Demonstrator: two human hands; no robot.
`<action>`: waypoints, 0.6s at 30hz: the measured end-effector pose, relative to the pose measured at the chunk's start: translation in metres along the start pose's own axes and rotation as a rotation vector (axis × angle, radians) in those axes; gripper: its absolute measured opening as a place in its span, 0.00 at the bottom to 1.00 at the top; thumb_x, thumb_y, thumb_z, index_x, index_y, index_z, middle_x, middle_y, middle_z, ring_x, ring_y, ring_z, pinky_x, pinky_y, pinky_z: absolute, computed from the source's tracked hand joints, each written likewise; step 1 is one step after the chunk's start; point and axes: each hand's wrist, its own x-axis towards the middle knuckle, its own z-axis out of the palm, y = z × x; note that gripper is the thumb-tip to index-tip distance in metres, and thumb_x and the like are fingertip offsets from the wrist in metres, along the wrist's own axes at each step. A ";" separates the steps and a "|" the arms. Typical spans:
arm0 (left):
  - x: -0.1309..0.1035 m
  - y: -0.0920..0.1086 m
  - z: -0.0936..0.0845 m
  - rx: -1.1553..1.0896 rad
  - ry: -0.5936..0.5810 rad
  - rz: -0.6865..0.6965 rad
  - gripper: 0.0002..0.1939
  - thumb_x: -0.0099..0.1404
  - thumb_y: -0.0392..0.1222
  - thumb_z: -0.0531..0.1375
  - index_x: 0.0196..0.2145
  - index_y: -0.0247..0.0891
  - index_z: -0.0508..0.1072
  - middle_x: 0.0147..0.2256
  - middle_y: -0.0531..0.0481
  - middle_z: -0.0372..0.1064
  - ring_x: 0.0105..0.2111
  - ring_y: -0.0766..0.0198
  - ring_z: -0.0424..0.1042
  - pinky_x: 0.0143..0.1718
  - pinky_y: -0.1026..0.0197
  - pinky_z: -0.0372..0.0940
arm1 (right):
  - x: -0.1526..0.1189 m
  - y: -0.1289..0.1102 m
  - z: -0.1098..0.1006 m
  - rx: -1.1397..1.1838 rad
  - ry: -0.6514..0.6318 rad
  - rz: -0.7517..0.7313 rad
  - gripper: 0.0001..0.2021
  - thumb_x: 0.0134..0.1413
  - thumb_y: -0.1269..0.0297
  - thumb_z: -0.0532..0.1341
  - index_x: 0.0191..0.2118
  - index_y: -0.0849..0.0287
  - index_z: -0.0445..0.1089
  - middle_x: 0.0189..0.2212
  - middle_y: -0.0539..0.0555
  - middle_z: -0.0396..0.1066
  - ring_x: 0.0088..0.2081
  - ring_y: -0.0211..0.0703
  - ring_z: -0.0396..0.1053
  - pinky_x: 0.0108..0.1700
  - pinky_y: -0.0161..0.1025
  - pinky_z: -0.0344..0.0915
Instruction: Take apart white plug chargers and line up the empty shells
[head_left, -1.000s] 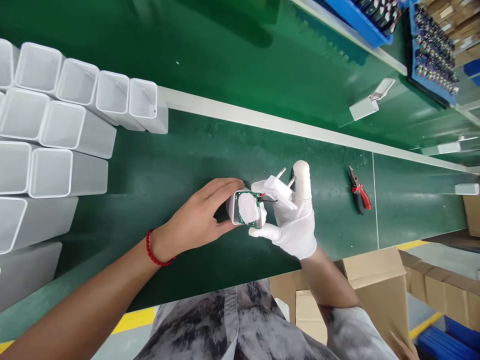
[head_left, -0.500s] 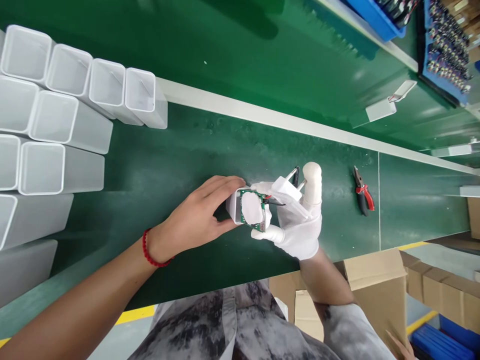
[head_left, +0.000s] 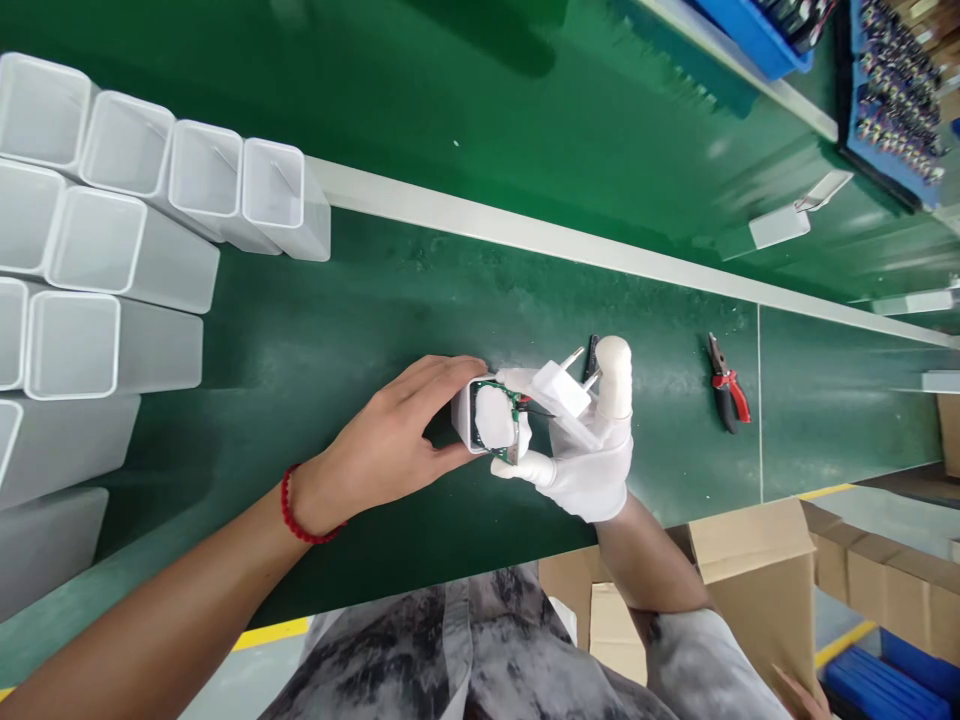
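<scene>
Held over tabletop (head_left: 375,310): white casing (head_left: 460,415), mouth uncovered; plug cover (head_left: 564,390) not yet on; circuit bd (head_left: 507,456) approx. partway in, wires (head_left: 537,409) joining it to cover. L hand (head_left: 397,430) clamped round casing; gloved R hand (head_left: 581,465) pinching bd's outer edge, cover lying against its palm/fingers.

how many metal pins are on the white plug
2: the left pin and the right pin, both sticking out of the plug at the right hand. The right pin is nearer the raised finger. No others show.
</scene>
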 end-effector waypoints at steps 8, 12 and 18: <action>-0.001 0.000 0.000 0.007 0.002 0.010 0.25 0.63 0.40 0.63 0.56 0.40 0.62 0.54 0.44 0.69 0.54 0.54 0.70 0.53 0.56 0.70 | 0.000 0.003 0.001 0.008 -0.014 0.006 0.52 0.50 0.61 0.71 0.67 0.27 0.33 0.52 0.47 0.72 0.46 0.44 0.74 0.57 0.50 0.67; -0.001 0.000 0.000 0.004 0.002 0.017 0.25 0.63 0.41 0.63 0.56 0.41 0.62 0.54 0.44 0.70 0.54 0.54 0.70 0.55 0.55 0.68 | -0.001 0.002 0.000 -0.018 -0.014 0.040 0.55 0.48 0.58 0.72 0.67 0.25 0.31 0.52 0.46 0.72 0.46 0.45 0.75 0.56 0.49 0.69; -0.002 -0.001 0.000 0.012 0.000 0.016 0.26 0.63 0.39 0.63 0.56 0.42 0.62 0.54 0.45 0.70 0.54 0.54 0.70 0.55 0.55 0.68 | -0.001 0.002 0.001 0.009 -0.022 0.002 0.52 0.51 0.63 0.71 0.67 0.26 0.33 0.52 0.46 0.72 0.46 0.45 0.75 0.54 0.51 0.69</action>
